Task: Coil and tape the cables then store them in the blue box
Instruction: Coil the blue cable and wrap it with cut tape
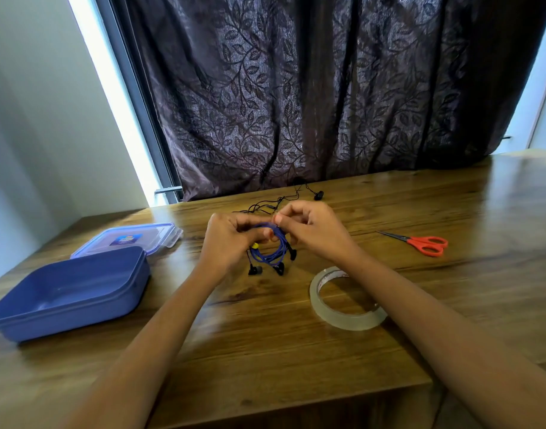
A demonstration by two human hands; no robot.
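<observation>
A coiled blue earphone cable [273,255] hangs between both hands above the table's middle, its black earbuds dangling below. My left hand [228,239] grips the coil's left side. My right hand [312,227] pinches the top of the coil with thumb and fingers. A loose black earphone cable [277,202] lies just behind the hands. The open blue box [70,292] sits at the left. A roll of clear tape [346,298] lies flat to the right of the coil.
The box's clear lid [132,239] lies behind the box. Red-handled scissors [420,243] rest at the right. A dark leaf-patterned curtain [312,88] hangs behind the wooden table [265,351], whose front edge runs across the bottom.
</observation>
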